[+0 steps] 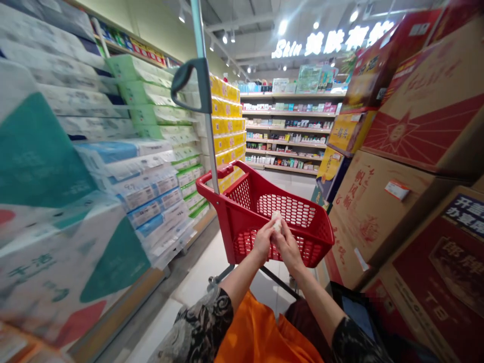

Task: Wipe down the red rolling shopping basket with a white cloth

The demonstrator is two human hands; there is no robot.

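Both hands pinch a small white object at frame centre, over the near rim of a red basket.

The left hand (262, 243) and right hand (288, 247) meet fingertip to fingertip, both closed on the small white object (277, 221). It sits just above them against the inner wall of the red basket (242, 222); what it is cannot be told. The basket's grey handle pole (206, 101) rises at its left corner towards the top of the frame. Stacked tissue packs (143, 191) wall the left side, their lower edge near the basket. Cardboard boxes (378, 201) crowd the right, one corner just beside the basket's right rim. A strip of bare floor (196, 272) runs at lower left of the basket. Beyond it the aisle opens towards the far shelves (287, 136) at upper centre.
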